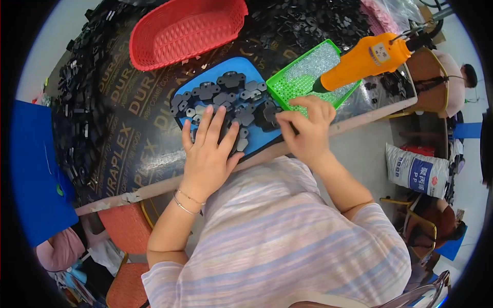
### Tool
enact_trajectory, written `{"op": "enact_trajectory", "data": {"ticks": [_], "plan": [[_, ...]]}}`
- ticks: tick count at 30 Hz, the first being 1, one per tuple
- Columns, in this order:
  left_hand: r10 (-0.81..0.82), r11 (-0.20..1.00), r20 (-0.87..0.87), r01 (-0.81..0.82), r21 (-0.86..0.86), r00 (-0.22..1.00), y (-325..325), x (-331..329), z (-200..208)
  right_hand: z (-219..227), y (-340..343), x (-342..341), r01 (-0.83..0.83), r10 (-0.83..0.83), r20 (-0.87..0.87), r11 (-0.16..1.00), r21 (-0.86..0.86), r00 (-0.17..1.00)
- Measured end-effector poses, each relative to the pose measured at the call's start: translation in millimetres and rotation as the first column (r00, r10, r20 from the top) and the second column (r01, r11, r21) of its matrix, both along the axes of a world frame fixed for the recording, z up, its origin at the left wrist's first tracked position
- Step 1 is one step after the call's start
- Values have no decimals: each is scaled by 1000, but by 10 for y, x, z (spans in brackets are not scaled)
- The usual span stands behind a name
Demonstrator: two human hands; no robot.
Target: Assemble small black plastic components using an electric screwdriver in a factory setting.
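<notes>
My left hand (206, 156) lies with fingers spread over black plastic parts (224, 99) gathered on a blue tray (263, 142). Its fingertips touch or hover just above several of them. To its right, my right hand (312, 127) is closed in a pinch between the tray and a green perforated basket (280, 91). Whatever sits between thumb and forefinger is too small to make out. Small silvery pieces that look like screws (321, 60) fill the basket's far part. An orange power screwdriver (359, 62) hangs over the basket, its dark tip just beyond my right hand.
A red woven basket (187, 35) stands at the far side of the table. Loose black parts (77, 118) heap along the left edge, with another pile (308, 19) at the back. A white sack (418, 170) and seated people are off to the right; orange chairs (126, 228) stand lower left.
</notes>
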State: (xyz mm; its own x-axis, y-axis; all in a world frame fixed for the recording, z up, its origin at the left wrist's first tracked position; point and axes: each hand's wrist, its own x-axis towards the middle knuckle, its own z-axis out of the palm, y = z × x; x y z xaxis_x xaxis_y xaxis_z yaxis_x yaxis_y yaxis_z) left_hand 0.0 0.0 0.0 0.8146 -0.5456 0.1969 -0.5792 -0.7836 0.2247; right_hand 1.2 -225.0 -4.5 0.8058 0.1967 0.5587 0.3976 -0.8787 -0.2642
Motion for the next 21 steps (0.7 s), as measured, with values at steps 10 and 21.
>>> {"op": "enact_trajectory", "data": {"ticks": [10,21], "plan": [[-56,998,-20,55,-33,998,-364,126,80,37,-109,80,52,-76,-111,978,-203,991],[-80,992,-13,81,92,997,-438,169,94,-34,-115,75,38,-75,-195,982,-187,978]]}}
